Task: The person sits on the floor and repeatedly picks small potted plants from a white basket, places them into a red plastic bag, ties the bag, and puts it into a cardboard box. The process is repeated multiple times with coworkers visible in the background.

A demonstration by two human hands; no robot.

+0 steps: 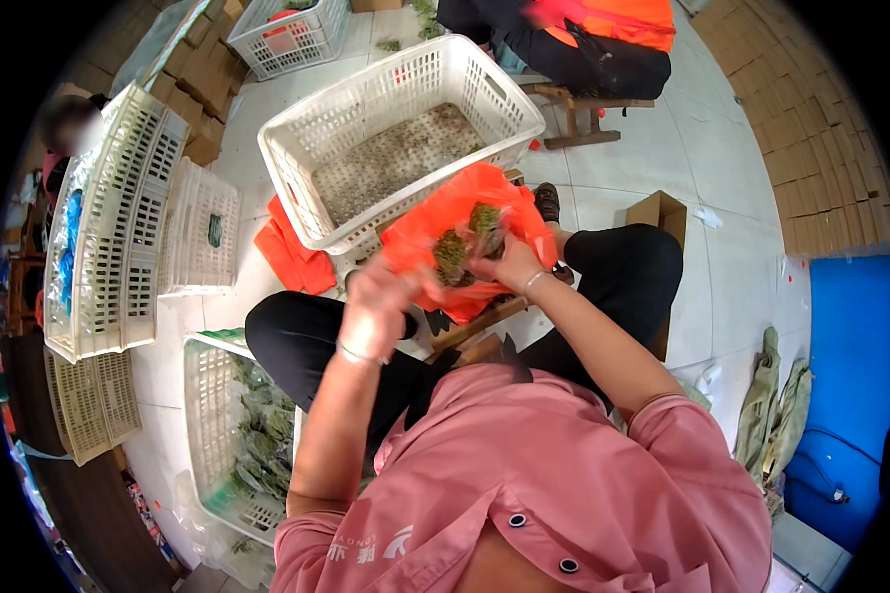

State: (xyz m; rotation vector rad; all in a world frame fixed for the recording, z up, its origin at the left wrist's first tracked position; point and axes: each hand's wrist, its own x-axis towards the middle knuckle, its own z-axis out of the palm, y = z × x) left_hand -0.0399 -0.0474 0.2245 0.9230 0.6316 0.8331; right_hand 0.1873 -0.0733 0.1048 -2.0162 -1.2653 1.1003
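An orange-red plastic bag [452, 200] lies spread over a small wooden stand [482, 326] between my knees. Green plant bundles [450, 250] in clear plastic rest on it. My right hand [518, 263], the one on the picture's right, would be the right arm's; its fingers close on a clear-wrapped green bundle [485, 220]. My left hand [377, 300] is blurred at the bag's left edge, and whether it holds anything cannot be made out.
A large white plastic crate [408, 204] with green debris stands just beyond the bag. Left of me is a crate of bagged plants [263, 437]. Stacked crates [119, 244] rise farther left. A person [601, 44] sits beyond, near a wooden stool [582, 118].
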